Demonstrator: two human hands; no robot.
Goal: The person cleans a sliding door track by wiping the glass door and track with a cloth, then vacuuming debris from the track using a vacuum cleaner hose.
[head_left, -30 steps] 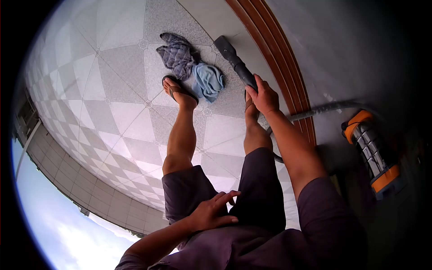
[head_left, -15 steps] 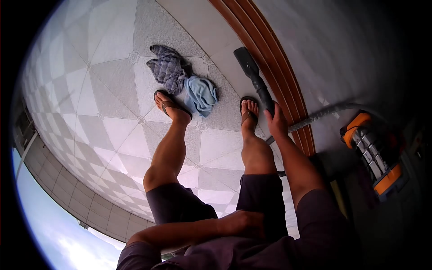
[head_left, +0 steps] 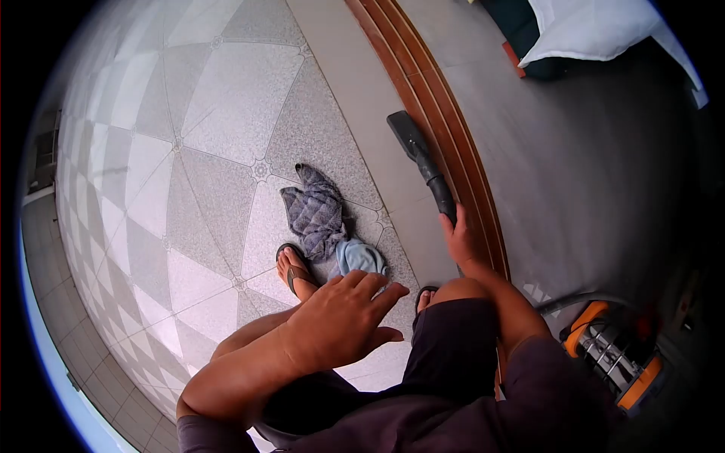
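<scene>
A black vacuum nozzle (head_left: 424, 162) on a dark tube points up and left, close to the reddish-brown door track (head_left: 438, 106). My right hand (head_left: 463, 240) is wrapped round the tube's lower end. In front of my body, my left hand (head_left: 351, 315) holds nothing, with its thumb and index finger apart. Beyond it a grey-blue checked cloth (head_left: 316, 215) lies crumpled on the tiles, touching a light blue cloth (head_left: 361, 257) that my left hand partly covers.
An orange and silver vacuum body (head_left: 615, 355) stands at the lower right, with a hose (head_left: 581, 300) running from it. White fabric (head_left: 589, 30) hangs over something dark green at the upper right. My sandalled feet (head_left: 294, 272) are beside the cloths.
My left hand has risen from my lap, its fingers spreading. The nozzle, still in my right hand, has moved from beside the cloths to the track. The view has shifted, and the white fabric has appeared.
</scene>
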